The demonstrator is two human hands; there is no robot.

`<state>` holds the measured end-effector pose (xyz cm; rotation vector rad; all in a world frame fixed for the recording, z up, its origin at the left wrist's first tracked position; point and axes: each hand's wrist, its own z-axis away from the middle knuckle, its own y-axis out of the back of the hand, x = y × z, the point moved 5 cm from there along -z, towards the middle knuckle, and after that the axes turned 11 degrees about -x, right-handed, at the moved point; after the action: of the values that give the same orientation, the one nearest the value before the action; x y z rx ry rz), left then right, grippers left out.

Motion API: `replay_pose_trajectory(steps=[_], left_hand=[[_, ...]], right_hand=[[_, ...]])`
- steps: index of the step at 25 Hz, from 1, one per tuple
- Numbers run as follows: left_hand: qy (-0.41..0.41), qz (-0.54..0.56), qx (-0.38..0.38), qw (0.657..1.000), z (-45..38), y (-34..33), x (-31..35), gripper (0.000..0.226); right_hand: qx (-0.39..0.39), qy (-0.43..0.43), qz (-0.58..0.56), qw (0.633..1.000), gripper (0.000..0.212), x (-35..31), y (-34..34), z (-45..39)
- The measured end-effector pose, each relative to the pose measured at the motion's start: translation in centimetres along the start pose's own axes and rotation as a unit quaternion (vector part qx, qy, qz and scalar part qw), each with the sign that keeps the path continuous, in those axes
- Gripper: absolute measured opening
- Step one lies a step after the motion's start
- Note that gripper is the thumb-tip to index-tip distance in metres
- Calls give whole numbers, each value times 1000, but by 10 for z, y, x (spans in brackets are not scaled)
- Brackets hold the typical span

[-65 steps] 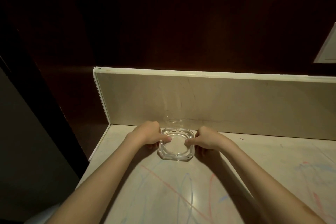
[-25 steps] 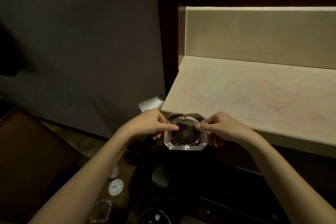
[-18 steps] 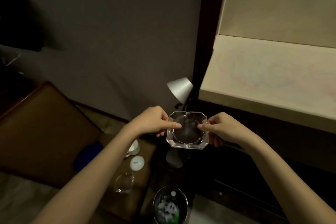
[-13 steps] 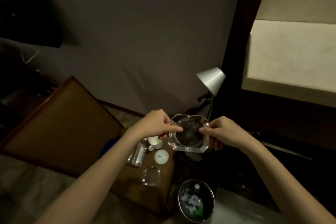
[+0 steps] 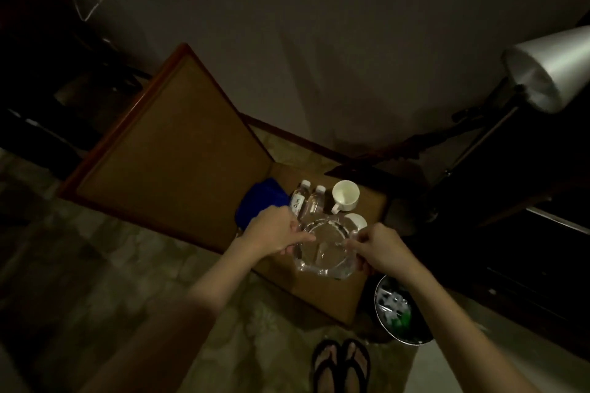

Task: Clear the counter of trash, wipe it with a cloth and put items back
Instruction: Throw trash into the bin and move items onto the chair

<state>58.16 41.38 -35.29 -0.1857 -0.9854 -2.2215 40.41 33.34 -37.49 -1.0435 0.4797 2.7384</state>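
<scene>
both hands are holding one clear glass ashtray (image 5: 324, 252) level above a low brown side table (image 5: 329, 293). the left hand (image 5: 274, 234) is gripping the ashtray's left rim, thumb lying over the top edge and fingers curled beneath. the right hand (image 5: 378, 249) is gripping the right rim in the same manner, thumb and forefinger pinching the edge. whether the ashtray is touching the table top or hanging just above it cannot be told in this dim light. on the far part of the table, two small water bottles (image 5: 306, 201) are standing side by side, with a white cup (image 5: 344, 196) just to their right and a white lid (image 5: 357, 220) showing just beyond the ashtray's far right corner. a blue cloth (image 5: 260, 201) is lying to the left of the bottles, partly hidden behind the left hand. a round waste bin (image 5: 399, 313) holding pale crumpled scraps is standing on the floor at the near right of the table, partly covered by the right forearm. a lamp (image 5: 549, 67) with a pale shade is standing at the far right. the person's feet in dark sandals (image 5: 341, 364) are showing at the near edge, on the patterned floor.
</scene>
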Motion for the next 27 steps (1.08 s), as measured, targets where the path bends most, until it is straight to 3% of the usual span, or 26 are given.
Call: replay_pose_trajectory(steps=[7,11,16,19,27], left_hand=[[77,19,-29,996,-90,-63,-96,32],[120,72,-72,988,-152,-124,-160,22],[173,99,-96,975,-226,-178,-218,24],[192,100,-101,971,-250,-189,-236,29],[215,65,-98,970,-247,-186,-236,32]], right_hand=[[-21,-36,-19,999,32,54,-60,-117],[-23,-63,-7,998,21,102,-103,-194],[2,-70,28,997,32,145,-136,-269],[-5,-69,93,993,22,152,-148,-294],[-40,-86,194,976,21,142,-143,-296]])
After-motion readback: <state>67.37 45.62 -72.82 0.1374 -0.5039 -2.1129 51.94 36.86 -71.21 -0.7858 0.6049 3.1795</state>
